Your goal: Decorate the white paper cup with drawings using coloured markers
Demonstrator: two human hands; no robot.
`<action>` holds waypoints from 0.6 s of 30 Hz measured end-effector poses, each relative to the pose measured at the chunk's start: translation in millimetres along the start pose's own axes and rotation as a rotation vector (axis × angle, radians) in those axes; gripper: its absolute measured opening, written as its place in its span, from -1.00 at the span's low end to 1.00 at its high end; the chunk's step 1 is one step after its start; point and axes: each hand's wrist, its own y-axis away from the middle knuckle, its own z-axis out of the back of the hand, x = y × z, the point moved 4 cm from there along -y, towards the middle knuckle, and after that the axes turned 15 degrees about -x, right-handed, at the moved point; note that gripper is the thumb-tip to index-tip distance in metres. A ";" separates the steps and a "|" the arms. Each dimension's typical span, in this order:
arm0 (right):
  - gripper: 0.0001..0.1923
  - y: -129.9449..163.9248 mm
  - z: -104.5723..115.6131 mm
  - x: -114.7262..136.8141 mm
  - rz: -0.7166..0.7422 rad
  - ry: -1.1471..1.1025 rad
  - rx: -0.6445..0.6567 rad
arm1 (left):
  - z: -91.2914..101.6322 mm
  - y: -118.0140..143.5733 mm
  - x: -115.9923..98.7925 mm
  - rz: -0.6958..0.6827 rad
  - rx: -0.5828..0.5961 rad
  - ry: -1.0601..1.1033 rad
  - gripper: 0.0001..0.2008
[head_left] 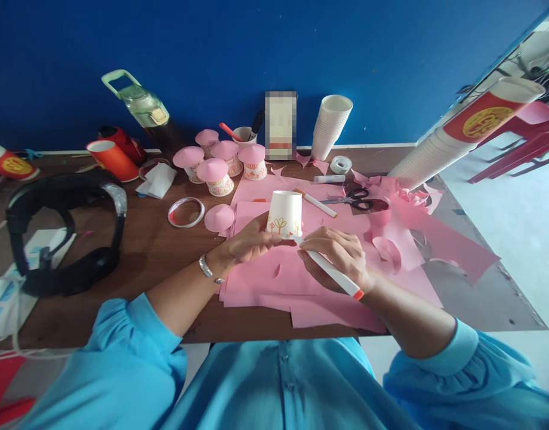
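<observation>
Two hands are busy here, and both are yours: your right hand [341,254] is wrapped around a white marker [330,270] with an orange end, its tip meeting the lower rim of an upside-down paper cup [284,214], while your left hand [252,239] steadies that cup from its side, fingers pressed to the wall just above the pink paper sheets [301,275] it stands on. Small orange flower drawings already run along the cup's lower band, so you appear to be partway through decorating it, with the pen working at the right end of the row. The next stroke calls for a light, steady tip and, as I judge it, a small turn of the cup under your left fingers to bring bare wall to face the pen. Just beside the cup on its left lies a pink paper dome [219,217], and behind it stand four finished mushroom-like cups [221,164] with pink caps. To the right, scissors [352,200], a second pen [317,203] and a roll of tape [341,164] lie on the table [158,251] among pink offcuts, with a stack of plain cups [330,126] against the blue wall.
</observation>
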 end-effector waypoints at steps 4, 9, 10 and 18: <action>-0.73 0.7 -0.6 -0.8 -0.014 -0.003 0.006 | 1.7 -2.8 3.5 0.006 -0.010 -0.013 -0.68; -0.74 -0.2 -0.1 -0.3 -0.013 0.004 0.029 | 2.2 -2.1 3.6 -0.009 0.003 -0.042 -0.69; -0.73 -0.3 0.0 -0.4 -0.013 0.002 0.033 | 1.4 -1.0 2.8 -0.010 0.013 -0.045 -0.68; -0.71 1.1 -0.6 -2.2 -0.015 0.011 0.019 | 1.1 0.5 1.2 0.016 -0.048 -0.076 -0.67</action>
